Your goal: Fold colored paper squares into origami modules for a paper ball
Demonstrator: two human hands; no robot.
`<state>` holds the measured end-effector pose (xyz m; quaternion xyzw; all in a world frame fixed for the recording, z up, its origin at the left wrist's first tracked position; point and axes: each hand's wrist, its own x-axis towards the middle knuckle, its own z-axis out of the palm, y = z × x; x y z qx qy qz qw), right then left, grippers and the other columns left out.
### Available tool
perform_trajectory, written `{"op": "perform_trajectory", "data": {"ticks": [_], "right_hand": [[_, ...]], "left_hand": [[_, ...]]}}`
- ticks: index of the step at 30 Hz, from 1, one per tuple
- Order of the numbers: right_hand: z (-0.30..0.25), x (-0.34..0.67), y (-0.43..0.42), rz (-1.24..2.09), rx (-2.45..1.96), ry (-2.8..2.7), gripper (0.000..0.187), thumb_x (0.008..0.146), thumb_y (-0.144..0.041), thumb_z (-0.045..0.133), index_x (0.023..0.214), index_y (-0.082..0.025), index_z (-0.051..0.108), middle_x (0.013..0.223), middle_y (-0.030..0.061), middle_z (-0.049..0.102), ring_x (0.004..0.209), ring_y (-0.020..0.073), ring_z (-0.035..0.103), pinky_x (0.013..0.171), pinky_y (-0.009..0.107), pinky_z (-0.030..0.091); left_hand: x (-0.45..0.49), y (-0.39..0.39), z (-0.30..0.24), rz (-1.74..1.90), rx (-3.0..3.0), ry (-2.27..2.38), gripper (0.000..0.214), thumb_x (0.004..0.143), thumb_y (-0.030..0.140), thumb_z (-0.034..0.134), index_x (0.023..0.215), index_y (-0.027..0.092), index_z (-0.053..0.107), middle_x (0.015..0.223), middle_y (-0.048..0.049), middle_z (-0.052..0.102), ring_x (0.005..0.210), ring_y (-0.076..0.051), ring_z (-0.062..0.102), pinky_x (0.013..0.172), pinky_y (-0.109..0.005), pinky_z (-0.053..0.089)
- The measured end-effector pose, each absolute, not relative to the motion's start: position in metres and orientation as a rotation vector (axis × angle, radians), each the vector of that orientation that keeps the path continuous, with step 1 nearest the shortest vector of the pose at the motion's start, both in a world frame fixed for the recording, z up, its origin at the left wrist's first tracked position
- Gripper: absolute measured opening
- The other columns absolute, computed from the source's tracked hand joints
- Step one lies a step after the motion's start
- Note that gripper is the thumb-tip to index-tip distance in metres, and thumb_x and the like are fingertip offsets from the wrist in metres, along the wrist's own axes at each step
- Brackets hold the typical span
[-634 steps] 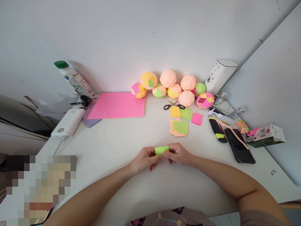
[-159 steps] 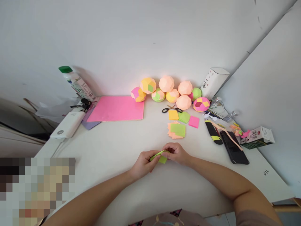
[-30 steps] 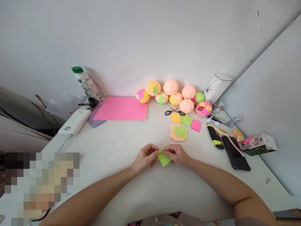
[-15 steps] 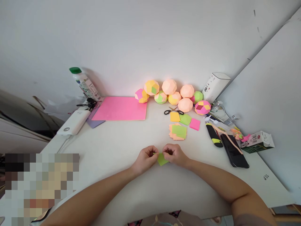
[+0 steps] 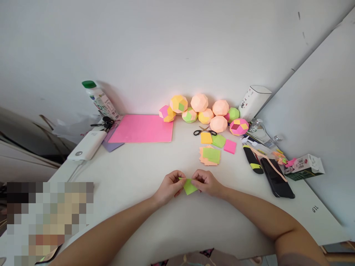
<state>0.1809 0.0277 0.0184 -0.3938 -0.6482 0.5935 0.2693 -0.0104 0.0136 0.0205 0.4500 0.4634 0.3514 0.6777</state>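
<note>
A small piece of green paper point(image 5: 189, 187), partly folded with a pointed lower edge, is pinched between both hands near the front of the table. My left hand point(image 5: 170, 186) grips its left corner between thumb and fingers. At its right side, my right hand point(image 5: 207, 182) holds it the same way; the fingertips hide parts of the edges. Just beyond the hands lies a loose stack of peach paper point(image 5: 204, 161) with a green sheet point(image 5: 211, 153) on top. Behind that are an orange pad point(image 5: 206, 137), a green pad point(image 5: 219, 141) and a pink pad point(image 5: 230, 146).
Black-handled scissors point(image 5: 205, 131) lie before several folded paper balls point(image 5: 219, 123) along the wall. A pink board point(image 5: 142, 129), a bottle point(image 5: 101, 99) and a white power bank point(image 5: 87, 146) are at left. A phone point(image 5: 277, 181) and a carton point(image 5: 305, 167) stand at right.
The fingers have shifted slightly on the green paper, and more of its surface now shows between them. The view has moved very little.
</note>
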Motion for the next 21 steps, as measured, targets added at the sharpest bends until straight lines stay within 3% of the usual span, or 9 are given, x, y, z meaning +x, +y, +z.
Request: {"op": "perform_trajectory", "data": {"ticks": [11, 17, 21], "right_hand": [[0.020, 0.184, 0.030, 1.702, -1.082, -1.575, 0.027, 0.074, -0.038, 0.068, 0.067, -0.019, 0.050, 0.052, -0.0066, 0.048, 0.045, 0.0078, 0.045, 0.042, 0.021, 0.041], [0.020, 0.183, 0.030, 1.726, -1.014, -1.527, 0.028, 0.081, -0.044, 0.061, 0.080, -0.018, 0.051, 0.056, -0.0058, 0.054, 0.045, 0.0084, 0.050, 0.044, 0.021, 0.042], [0.017, 0.184, 0.030, 1.706, -1.023, -1.539, 0.026, 0.082, -0.043, 0.060, 0.089, -0.018, 0.055, 0.056, -0.0061, 0.054, 0.045, 0.0087, 0.052, 0.044, 0.022, 0.041]], "left_hand": [[-0.011, 0.012, 0.018, 0.876, 0.945, 0.989, 0.030, 0.074, 0.044, 0.064, 0.072, 0.019, 0.047, 0.043, 0.0097, 0.040, 0.036, -0.005, 0.031, 0.037, -0.017, 0.023], [-0.008, 0.009, 0.015, 0.868, 1.005, 0.997, 0.035, 0.077, 0.051, 0.062, 0.085, 0.020, 0.047, 0.046, 0.0074, 0.051, 0.036, -0.008, 0.041, 0.035, -0.019, 0.028], [-0.007, 0.003, 0.009, 0.977, 1.127, 1.093, 0.036, 0.078, 0.049, 0.061, 0.095, 0.020, 0.050, 0.061, 0.0047, 0.056, 0.051, -0.010, 0.053, 0.049, -0.022, 0.041]]}}
